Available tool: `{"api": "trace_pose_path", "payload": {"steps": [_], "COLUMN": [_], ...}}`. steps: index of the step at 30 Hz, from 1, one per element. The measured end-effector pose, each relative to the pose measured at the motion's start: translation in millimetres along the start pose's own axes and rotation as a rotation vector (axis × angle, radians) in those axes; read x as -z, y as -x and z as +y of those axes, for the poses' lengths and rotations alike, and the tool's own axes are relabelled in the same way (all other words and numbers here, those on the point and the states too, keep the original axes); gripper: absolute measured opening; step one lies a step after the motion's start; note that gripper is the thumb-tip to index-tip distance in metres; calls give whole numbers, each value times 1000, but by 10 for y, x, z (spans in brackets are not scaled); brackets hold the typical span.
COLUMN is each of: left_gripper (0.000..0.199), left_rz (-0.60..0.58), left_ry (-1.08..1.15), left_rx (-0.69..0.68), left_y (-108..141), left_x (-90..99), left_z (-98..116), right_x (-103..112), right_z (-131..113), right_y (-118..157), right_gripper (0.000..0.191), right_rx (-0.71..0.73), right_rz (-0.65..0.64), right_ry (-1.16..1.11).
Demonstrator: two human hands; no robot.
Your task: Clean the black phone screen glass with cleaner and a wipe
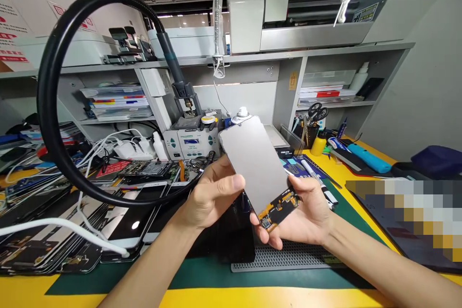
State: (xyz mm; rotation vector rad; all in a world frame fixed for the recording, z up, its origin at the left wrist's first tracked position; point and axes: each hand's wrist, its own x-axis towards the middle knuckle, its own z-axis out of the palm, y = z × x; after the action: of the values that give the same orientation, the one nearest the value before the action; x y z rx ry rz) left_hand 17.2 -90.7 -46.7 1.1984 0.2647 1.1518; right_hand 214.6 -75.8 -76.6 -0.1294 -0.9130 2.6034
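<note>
Both my hands hold up a phone screen (254,161), its plain grey back facing me. Black and orange flex circuitry runs along its lower end. The panel is tilted, its top leaning to the left. My left hand (216,192) grips its left edge, thumb on the grey back and fingers behind. My right hand (306,209) clasps the lower right corner, thumb on the edge and fingers beneath the circuit end. Under the hands are a dark block-like thing (234,236) and a grey perforated mat (285,262) on the green work mat (195,279).
Stacked phone screens and parts (46,226) cover the left side. A hot-air station (193,142) stands behind, its thick black hose (48,106) looping at left. White cables (65,224) cross the bench. A tool holder with scissors (314,115) and a yellow bottle (318,144) stand right.
</note>
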Motion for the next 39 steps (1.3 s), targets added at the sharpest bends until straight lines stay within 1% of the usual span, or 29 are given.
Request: {"api": "trace_pose_path", "payload": {"steps": [2,5,8,11,13,15,18,20,22,25,29,35,39], "left_gripper": [40,58,58,57,58,61,67,66,64,67,71,73,74], "left_rz": [-82,-147,-134,-77,-48,-22,1,4,-1,-34,-81,-75,-62], "left_ry": [-38,-79,-83,-63,-6,68,165,205,226,259,299,272,256], "left_rx": [35,80,104,131,146,168,189,177,172,206,248,275,293], "left_y": [14,19,21,23,22,18,12,12,16,24,30,32,30], "left_x": [10,-6,-46,-62,-43,-9,34,44,44,46,69,84,83], "left_z": [-2,-5,-11,-15,-14,-5,19,29,30,16,-6,-19,-16], "right_x": [-14,-24,-60,-144,-205,-248,-259,-241,-224,-220,-239,-235,-219], "right_z": [22,47,56,52,47,49,71,94,115,126,120,134,137], "right_y": [-5,-3,15,30,33,36,47,57,67,79,95,92,82], "right_gripper": [59,59,58,55,51,47,38,28,19,22,27,26,27], "right_rx": [-38,-70,-81,-64,-7,92,254,347,406,392,319,310,304], "right_rz": [-25,-25,23,41,49,91,193,266,325,346,306,260,259], "right_ry": [-37,-54,-20,37,98,213,430,538,620,685,660,636,628]}}
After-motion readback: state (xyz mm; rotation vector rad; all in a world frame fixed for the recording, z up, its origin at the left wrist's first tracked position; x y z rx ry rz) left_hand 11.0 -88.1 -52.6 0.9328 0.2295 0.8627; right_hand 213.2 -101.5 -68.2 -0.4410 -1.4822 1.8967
